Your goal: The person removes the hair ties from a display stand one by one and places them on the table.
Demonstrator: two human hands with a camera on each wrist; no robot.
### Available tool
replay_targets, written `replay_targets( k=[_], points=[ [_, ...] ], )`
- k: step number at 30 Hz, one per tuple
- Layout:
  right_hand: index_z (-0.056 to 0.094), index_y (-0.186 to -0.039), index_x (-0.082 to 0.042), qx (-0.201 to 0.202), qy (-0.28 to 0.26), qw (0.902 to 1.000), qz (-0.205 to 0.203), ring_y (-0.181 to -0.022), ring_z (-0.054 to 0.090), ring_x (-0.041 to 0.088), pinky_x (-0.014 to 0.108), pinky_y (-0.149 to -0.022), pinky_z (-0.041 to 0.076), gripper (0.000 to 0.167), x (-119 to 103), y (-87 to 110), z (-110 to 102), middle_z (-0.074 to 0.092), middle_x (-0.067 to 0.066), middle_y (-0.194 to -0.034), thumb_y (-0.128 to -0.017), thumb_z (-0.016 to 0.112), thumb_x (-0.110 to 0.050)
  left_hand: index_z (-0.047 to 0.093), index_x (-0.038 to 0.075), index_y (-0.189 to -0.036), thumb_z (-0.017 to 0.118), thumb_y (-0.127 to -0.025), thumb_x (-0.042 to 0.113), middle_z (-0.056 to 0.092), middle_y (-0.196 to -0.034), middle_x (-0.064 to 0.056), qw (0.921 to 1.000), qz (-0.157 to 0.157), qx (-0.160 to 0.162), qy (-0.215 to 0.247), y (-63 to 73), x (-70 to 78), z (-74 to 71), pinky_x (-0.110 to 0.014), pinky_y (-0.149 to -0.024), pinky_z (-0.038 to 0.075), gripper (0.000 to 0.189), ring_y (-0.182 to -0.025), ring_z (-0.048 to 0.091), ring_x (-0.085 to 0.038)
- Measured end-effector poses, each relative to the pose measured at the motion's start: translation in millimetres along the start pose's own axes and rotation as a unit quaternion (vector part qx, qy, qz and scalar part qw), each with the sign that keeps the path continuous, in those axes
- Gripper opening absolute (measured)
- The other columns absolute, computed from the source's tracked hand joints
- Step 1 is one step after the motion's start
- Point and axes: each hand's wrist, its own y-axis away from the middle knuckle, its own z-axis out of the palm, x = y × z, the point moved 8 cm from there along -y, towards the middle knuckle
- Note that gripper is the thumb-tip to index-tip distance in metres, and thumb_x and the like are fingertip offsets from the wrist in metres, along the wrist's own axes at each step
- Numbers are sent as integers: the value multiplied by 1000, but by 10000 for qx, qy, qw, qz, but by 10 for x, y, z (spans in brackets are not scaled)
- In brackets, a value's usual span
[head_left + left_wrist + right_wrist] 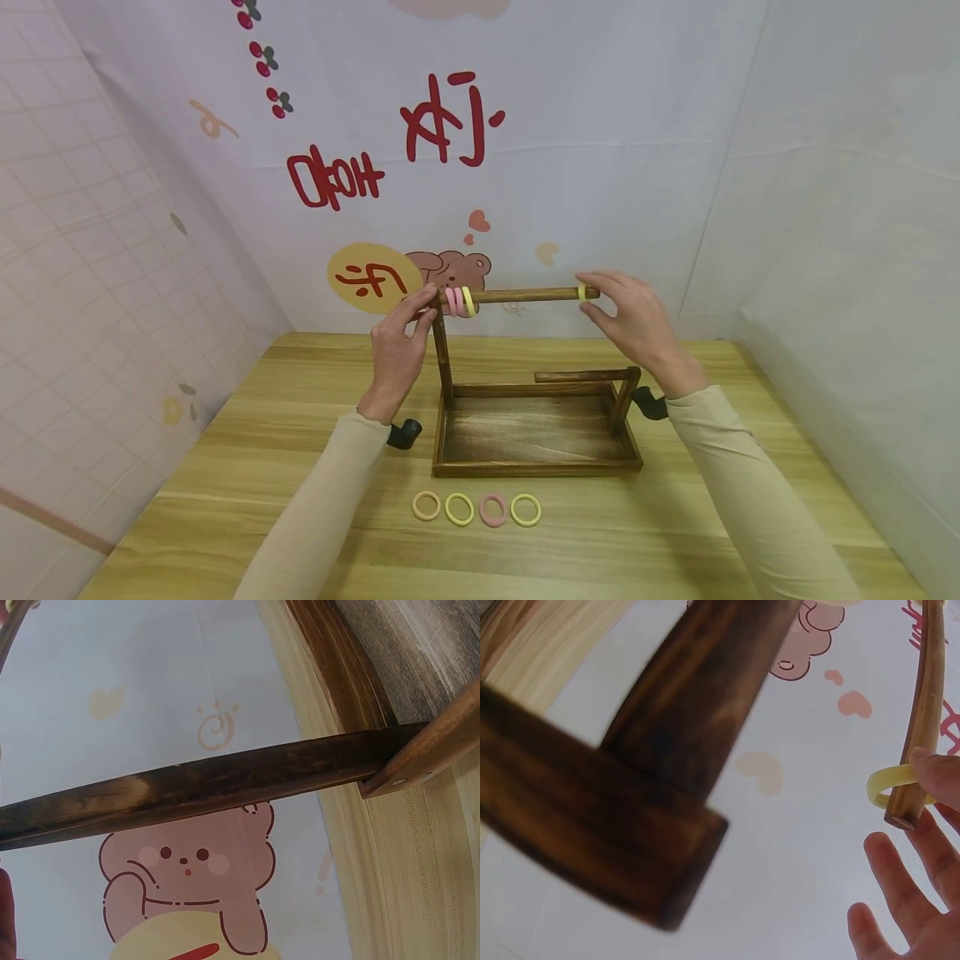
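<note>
A dark wooden rack [540, 468] stands on the table, with a tall post at its left carrying a long upper rod [525, 295]. My right hand [637, 321] pinches a yellow ring [889, 780] that encircles the free right end of this rod; thumb and finger are on the ring, other fingers spread below. Two pink rings [454, 302] and another yellow ring [468, 302] hang on the rod near the post. At the top of the post, my left hand [397, 350] grips the corner between thumb and fingers. The left wrist view shows only a sliver of that hand.
In front of the rack several loose rings lie in a row: an orange one [427, 493], yellow ones and a pink one [492, 498]. A shorter, lower rod [573, 377] extends leftward from the rack's right post. Behind hangs a printed white cloth [600, 192].
</note>
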Motion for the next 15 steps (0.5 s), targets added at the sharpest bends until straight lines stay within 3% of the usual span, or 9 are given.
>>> replay_targets(
  k=[15],
  points=[
    [67,-134,-3,6,43,10000,30,-116,65,38,56,-98,50,49,34,36,-46,69,17,-129,-88,81,1,72,1,-127,73,-94,1,72,-128,-12,10000,-48,-28,37,3,14,-7,-43,-86,61,33,-102,75,-31]
  ],
)
